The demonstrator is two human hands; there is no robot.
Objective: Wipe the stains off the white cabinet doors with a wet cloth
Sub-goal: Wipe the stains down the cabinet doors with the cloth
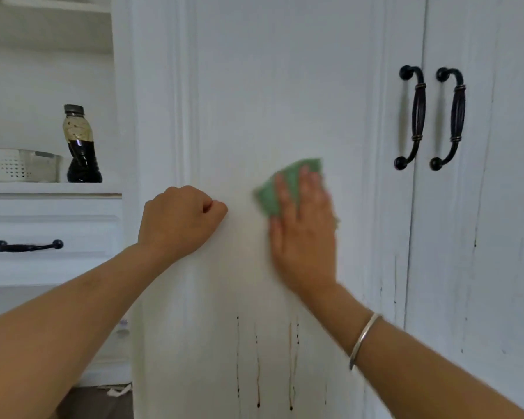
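Observation:
A white cabinet door (pixel 270 86) fills the middle of the view. My right hand (pixel 304 231) presses a green cloth (pixel 280 189) flat against the door panel; the hand and cloth are blurred. My left hand (pixel 179 222) is a closed fist resting against the door to the left of the cloth, holding nothing. Thin dark brown drip stains (pixel 258 367) run down the door below both hands. More dark streaks (pixel 395 279) mark the door's right edge and the neighbouring right door (pixel 481 207).
Two dark curved handles (pixel 413 116) (pixel 452 117) sit where the doors meet. To the left, a shelf holds a bottle of dark liquid (pixel 80 143) and a white perforated basket (pixel 15 164). Below the shelf is a drawer with a dark handle (pixel 28 245).

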